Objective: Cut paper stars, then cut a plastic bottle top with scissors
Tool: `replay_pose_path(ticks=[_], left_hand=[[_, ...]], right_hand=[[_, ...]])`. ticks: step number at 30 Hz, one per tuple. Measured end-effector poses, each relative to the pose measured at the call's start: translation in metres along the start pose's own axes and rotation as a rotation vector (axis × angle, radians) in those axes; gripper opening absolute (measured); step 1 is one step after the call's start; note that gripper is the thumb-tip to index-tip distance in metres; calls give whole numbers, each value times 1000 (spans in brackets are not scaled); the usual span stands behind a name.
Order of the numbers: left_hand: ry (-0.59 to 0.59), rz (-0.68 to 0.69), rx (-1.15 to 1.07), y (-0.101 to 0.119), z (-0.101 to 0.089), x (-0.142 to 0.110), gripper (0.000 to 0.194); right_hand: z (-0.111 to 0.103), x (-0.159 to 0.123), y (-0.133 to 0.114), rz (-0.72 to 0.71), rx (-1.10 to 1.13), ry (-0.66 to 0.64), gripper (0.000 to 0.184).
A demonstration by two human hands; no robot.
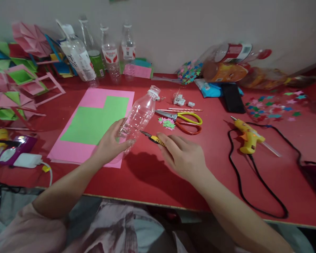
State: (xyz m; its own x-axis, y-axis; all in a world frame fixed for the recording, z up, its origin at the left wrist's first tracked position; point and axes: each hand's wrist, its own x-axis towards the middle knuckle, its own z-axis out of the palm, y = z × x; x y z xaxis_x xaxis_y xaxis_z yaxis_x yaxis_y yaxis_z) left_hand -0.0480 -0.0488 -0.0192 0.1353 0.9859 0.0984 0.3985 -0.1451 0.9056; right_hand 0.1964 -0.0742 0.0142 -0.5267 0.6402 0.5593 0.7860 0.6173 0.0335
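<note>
Centrally, one clear bottle (143, 107), tilted, neck toward the far right, held at its lower part above the right edge of the paper sheets; the grip of the left hand (109, 144) is closed around it. One yellow knife (160, 140), dark-bladed, in the closed grip of the right hand (185, 154), its tip pointing at the bottle's side; whether it touches cannot be told. Beneath and left of the bottle, one pink sheet (97, 98) bearing a notched green sheet (86, 124). Right of the bottle, on the red worktop (173, 189): one pair of scissors (170, 115), handles yellow and red; a small heap of pink and green stars (168, 123), just beside the blades; small white pieces (179, 99), farther back. Well to the right, one yellow glue gun (249, 137), black cord looping toward the near edge. Behind it, one black phone (233, 98) beside a blue packet (210, 89). Along the wall (168, 35), left of centre, a row of four labelled bottles (110, 58). Far left, folded paper constructions (31, 38) in pink, green and blue; nearer, one white plug (28, 160) with its cable.
</note>
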Motion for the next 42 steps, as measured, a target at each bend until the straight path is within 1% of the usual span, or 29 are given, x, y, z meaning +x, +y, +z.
replay_pose_path(ticks=[2,7,9,14,17,19,22,25,28,30,34,38,42], left_hand=[[2,-39,-32,2,0,0,73],[-9,-139,-63,11,-1,0,80],[-7,-163,-97,14,0,0,82],[-21,-195,-136,20,2,1,69],[-33,-205,-117,21,4,2,68],[-43,-196,-59,19,3,2,68],[-64,-180,116,15,0,2,69],[-85,-132,289,14,-3,3,66],[-107,-92,418,14,-5,5,66],[-115,-105,447,15,-5,6,68],[-81,-172,387,16,-3,6,73],[-56,-187,416,16,-4,3,63],[-82,-178,489,20,-4,2,59]], right_hand=[[0,-1,0,16,-24,-14,29],[-2,0,-2,107,-43,-149,34],[-3,0,-4,116,-49,-166,35],[-5,1,-8,114,-50,-159,33],[-7,3,-9,160,6,-218,33],[-8,4,-8,201,53,-273,31],[-10,6,-5,246,120,-329,28],[-11,6,-5,263,181,-364,25],[-12,6,-6,267,219,-412,22],[-12,6,-7,268,207,-430,22],[-11,5,-8,237,178,-464,24],[-9,6,-8,245,164,-535,25],[-8,7,-8,278,167,-543,25]])
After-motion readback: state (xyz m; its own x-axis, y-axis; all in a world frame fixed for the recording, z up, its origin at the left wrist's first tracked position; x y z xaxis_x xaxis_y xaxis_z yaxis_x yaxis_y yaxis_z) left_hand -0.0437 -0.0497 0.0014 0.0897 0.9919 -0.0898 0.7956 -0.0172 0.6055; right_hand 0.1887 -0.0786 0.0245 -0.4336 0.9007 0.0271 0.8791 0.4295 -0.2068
